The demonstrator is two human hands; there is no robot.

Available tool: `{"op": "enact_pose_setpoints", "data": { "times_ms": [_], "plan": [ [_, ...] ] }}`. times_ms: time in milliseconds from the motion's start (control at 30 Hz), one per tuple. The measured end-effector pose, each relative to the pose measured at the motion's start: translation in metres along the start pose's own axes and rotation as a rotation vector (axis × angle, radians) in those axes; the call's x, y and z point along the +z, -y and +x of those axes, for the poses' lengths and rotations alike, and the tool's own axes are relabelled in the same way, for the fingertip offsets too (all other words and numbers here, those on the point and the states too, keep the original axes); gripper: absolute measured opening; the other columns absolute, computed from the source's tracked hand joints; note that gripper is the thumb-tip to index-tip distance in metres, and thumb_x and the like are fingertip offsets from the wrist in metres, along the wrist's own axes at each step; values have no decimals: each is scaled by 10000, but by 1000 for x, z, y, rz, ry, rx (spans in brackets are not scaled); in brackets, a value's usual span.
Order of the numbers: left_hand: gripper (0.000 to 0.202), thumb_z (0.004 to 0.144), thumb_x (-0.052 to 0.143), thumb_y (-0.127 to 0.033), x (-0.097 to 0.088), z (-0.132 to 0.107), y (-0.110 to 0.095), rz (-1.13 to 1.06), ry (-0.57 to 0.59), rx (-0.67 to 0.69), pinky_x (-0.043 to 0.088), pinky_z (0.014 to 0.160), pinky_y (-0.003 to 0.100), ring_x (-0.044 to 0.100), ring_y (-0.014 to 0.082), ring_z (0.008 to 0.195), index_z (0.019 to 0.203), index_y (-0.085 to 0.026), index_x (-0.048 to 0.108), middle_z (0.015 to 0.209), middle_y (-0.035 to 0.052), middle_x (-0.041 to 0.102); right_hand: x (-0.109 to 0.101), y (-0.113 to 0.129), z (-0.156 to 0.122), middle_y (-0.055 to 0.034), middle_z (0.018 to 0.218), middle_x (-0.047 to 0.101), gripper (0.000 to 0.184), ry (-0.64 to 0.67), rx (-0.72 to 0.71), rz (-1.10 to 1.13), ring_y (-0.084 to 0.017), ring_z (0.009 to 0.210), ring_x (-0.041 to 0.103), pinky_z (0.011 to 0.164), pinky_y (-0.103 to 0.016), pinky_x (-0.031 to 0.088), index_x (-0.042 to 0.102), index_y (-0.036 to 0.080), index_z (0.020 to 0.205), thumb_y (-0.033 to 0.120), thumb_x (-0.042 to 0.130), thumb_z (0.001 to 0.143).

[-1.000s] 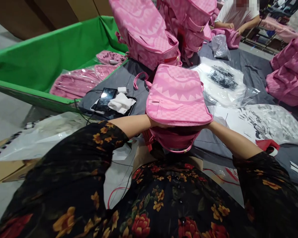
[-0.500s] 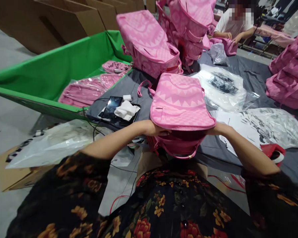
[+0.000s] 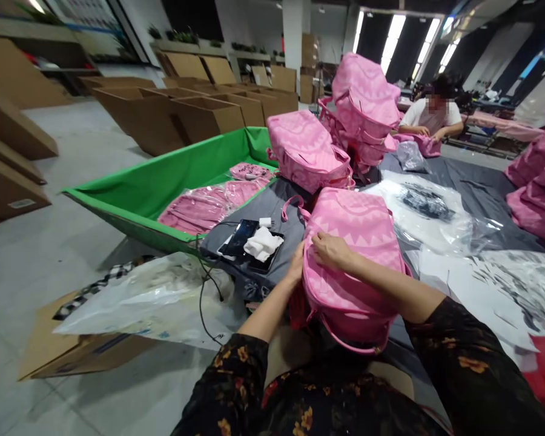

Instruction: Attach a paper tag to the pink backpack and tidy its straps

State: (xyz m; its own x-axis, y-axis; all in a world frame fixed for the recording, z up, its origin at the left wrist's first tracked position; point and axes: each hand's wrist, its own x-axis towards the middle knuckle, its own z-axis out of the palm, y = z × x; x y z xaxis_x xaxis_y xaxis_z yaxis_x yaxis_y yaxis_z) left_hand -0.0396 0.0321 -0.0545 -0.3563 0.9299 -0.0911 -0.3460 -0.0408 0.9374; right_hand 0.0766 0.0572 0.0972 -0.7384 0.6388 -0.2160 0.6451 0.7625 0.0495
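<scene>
Backpack (image 3: 358,254) in pink lies flat on the grey table (image 3: 472,181), right under both hands at its near left side. Right hand (image 3: 330,251) rests on top with fingers curled, pinching the fabric; left hand (image 3: 296,266) presses the side edge, its fingers hidden, a phone (image 3: 238,237) just left.

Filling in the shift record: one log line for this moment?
left hand: at backpack's left edge | right hand: on top of pink backpack | backpack: on grey table
</scene>
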Motion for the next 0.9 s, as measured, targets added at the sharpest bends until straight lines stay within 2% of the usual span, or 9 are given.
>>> {"op": "enact_pose_setpoints", "data": {
  "times_ms": [167,267,367,467,567,667,767,833,900],
  "plan": [
    [515,783,762,-505,6,10,11,21,-26,2,564,891,362,704,251,980,1189,-218,627,1017,69,748,12,4,7,-196,1131,667,341,-6,-68,-51,-243,936,661,781,-317,499,586,73,1257,99,354,1007],
    [350,906,587,-503,10,19,13,160,-64,47,555,849,324,681,203,879,1092,-209,617,952,43,724,38,3,-23,-110,928,665,320,-76,-353,-27,-195,793,597,734,-299,468,634,137,1028,105,316,1032],
    [205,904,571,-391,17,23,11,295,-91,90,526,849,312,640,191,845,965,-203,626,871,17,691,68,-5,-42,-55,825,634,267,-184,-663,33,-172,718,555,668,-280,434,625,181,933,170,384,1047],
    [99,880,559,-246,19,20,1,480,-25,136,499,845,308,607,185,820,889,-187,638,828,11,678,73,-23,-19,-69,927,683,225,-311,-579,113,-176,793,605,700,-279,449,645,182,1049,213,422,1051],
    [160,894,514,-178,2,10,-24,659,71,179,479,827,296,592,177,789,775,-181,621,773,16,658,61,-44,31,-104,1173,709,248,-399,-471,94,-216,1083,623,915,-339,449,668,206,1146,174,460,1015],
    [259,918,556,-229,-33,-20,-54,830,143,217,447,795,280,558,164,723,662,-191,544,661,-3,568,51,-61,70,-88,1140,735,198,-418,-475,4,-232,1142,605,1043,-391,363,703,222,1042,171,527,967],
    [372,995,501,-309,-55,-77,-66,1095,267,317,390,681,244,507,129,642,644,-189,479,624,-22,500,52,-73,85,-84,1055,738,177,-486,-494,-73,-232,1060,607,1058,-400,314,702,215,1027,209,536,966],
    [407,1041,418,-309,-47,-121,-56,1196,385,400,335,599,231,473,100,583,657,-183,469,613,-31,493,53,-77,88,-85,1009,727,175,-519,-524,-125,-231,1004,596,1029,-389,314,701,206,1007,215,529,974],
    [390,1048,402,-291,-19,-158,-35,1193,542,511,296,545,231,451,83,536,685,-181,491,603,-38,510,54,-75,89,-94,972,713,199,-529,-543,-165,-233,957,580,986,-378,328,701,191,983,197,503,989]
  ]
}}
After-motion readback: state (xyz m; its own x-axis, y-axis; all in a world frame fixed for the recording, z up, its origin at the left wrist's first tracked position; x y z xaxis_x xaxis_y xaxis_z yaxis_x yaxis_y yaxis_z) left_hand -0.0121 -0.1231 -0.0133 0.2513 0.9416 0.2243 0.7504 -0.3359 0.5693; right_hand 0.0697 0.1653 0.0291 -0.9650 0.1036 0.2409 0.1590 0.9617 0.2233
